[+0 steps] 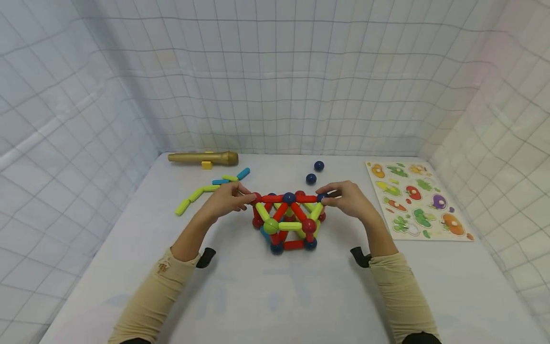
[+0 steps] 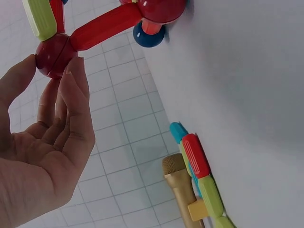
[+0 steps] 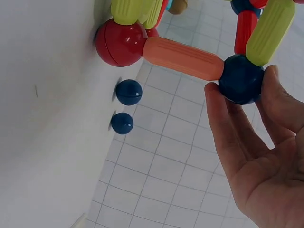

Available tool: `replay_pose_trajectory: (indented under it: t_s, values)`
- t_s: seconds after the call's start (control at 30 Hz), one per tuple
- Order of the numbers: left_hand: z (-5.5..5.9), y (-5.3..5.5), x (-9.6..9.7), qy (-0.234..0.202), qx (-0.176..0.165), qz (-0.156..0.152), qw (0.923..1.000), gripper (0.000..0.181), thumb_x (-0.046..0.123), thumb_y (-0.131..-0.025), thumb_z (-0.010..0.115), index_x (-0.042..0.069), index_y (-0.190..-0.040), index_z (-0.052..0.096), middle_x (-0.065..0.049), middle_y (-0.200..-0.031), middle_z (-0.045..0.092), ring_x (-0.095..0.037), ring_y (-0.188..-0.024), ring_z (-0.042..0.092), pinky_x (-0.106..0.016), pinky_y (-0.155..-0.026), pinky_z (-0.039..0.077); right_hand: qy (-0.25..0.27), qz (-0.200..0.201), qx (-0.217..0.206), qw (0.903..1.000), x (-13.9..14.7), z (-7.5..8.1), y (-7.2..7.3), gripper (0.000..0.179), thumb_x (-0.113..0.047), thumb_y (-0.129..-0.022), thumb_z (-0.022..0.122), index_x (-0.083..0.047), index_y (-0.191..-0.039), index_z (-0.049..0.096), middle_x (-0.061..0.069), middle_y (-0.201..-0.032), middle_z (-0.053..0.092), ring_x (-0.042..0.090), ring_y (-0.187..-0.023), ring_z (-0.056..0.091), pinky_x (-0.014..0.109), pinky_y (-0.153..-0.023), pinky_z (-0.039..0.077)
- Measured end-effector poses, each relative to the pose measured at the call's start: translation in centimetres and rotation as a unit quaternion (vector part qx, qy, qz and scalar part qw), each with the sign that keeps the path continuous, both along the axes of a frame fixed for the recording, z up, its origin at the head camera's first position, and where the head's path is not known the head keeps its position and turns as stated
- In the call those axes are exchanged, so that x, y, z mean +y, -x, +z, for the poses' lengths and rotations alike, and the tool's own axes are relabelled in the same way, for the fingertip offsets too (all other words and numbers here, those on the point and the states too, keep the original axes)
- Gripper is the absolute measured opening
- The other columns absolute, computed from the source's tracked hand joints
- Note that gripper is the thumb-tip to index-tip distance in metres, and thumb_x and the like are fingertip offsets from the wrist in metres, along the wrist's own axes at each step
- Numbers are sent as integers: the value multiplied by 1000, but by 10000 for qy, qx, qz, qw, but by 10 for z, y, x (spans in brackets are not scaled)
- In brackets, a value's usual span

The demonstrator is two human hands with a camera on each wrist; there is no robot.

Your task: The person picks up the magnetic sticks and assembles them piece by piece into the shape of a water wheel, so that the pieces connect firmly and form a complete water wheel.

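Observation:
A structure of magnetic sticks and balls [image 1: 290, 226] stands on the white table, built from red, yellow-green and blue pieces. My left hand [image 1: 224, 199] pinches the red ball [image 2: 56, 56] at its upper left corner between thumb and fingertips. On the opposite side, my right hand [image 1: 350, 199] grips the dark blue ball [image 3: 241, 79] at the upper right corner. A red stick [image 2: 107, 26] runs from the left ball down to another red ball near the table. From the right ball, an orange-red stick [image 3: 184, 58] leads to a lower red ball [image 3: 121, 42].
Two loose dark blue balls [image 1: 311, 179] lie behind the structure. Several loose sticks [image 1: 196, 194] form a line at the back left. A gold toy microphone [image 1: 204, 158] lies behind them near the gridded back curtain. At right is a vegetable picture board [image 1: 418, 200].

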State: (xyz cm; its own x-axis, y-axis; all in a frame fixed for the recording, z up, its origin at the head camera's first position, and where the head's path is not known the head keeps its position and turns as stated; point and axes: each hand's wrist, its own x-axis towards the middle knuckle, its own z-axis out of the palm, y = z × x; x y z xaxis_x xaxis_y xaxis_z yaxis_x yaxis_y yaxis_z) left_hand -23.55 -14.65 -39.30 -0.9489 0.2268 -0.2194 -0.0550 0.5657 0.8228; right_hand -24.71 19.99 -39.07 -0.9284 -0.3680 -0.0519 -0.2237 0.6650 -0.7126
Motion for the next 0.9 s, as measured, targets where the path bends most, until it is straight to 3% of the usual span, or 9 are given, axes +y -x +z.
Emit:
replay_pose_trajectory:
  t_s: [0.17,0.27,0.33,0.47,0.53,0.6,0.73,0.83,0.9]
  values:
    - [-7,0,-2,-348,-160,22,9993,46,41,-94,62,3,-121,56,-17,-120,66,-31,-101,68,-35,-88,56,101,82,15,9999,2,-2,2,31,-22,-94,65,-13,-123,67,11,-129,64,32,-114,63,50,-96,51]
    - [-16,4,-9,-741,-731,-109,9945,54,46,-97,54,4,-131,52,-17,-130,60,-28,-109,64,-33,-91,55,468,275,-268,9982,7,-10,4,39,-30,-96,61,-16,-132,60,11,-137,57,33,-115,62,48,-95,52]
    - [-24,7,-14,-1076,-1301,-251,9853,62,51,-98,48,4,-139,46,-18,-137,54,-27,-116,60,-33,-93,53,761,500,-686,9935,12,-20,7,48,-38,-99,54,-17,-142,50,13,-143,51,34,-114,62,44,-93,53]
    - [-41,12,-23,-1674,-2340,-560,9561,70,56,-100,38,6,-149,32,-20,-149,40,-31,-130,49,-36,-93,52,1195,937,-2011,9677,25,-42,15,68,-55,-101,35,-8,-150,32,21,-148,42,33,-111,65,38,-89,56]
    - [-47,15,-25,-1931,-2616,-693,9431,72,56,-100,37,7,-151,28,-21,-153,34,-35,-134,45,-38,-92,52,1404,984,-2596,9504,29,-50,20,80,-64,-98,26,-4,-151,24,25,-148,39,33,-109,66,39,-90,55]
    - [-51,18,-26,-2052,-2740,-912,9351,74,57,-99,35,7,-152,25,-21,-155,28,-37,-136,42,-39,-92,52,1545,971,-2906,9393,30,-54,23,86,-68,-96,24,-2,-151,21,27,-149,36,33,-109,67,40,-92,55]
    - [-55,26,-27,-1958,-2806,-1288,9308,78,60,-98,35,5,-152,22,-21,-158,23,-37,-137,42,-38,-92,51,1939,944,-3285,9195,30,-55,31,84,-65,-98,25,-3,-154,14,30,-154,27,39,-116,62,45,-98,52]
    - [-55,29,-28,-1804,-2891,-1452,9289,78,61,-97,35,6,-153,23,-19,-159,22,-33,-130,51,-35,-89,52,2128,1013,-3553,9045,29,-56,35,78,-58,-101,23,-2,-154,11,31,-156,22,40,-117,61,45,-99,51]
    - [-55,30,-27,-1796,-2942,-1474,9271,78,61,-96,36,7,-152,25,-18,-160,23,-30,-123,57,-34,-86,54,2194,1056,-3625,8996,29,-57,37,76,-56,-102,22,-1,-154,13,31,-155,22,37,-115,62,43,-98,52]
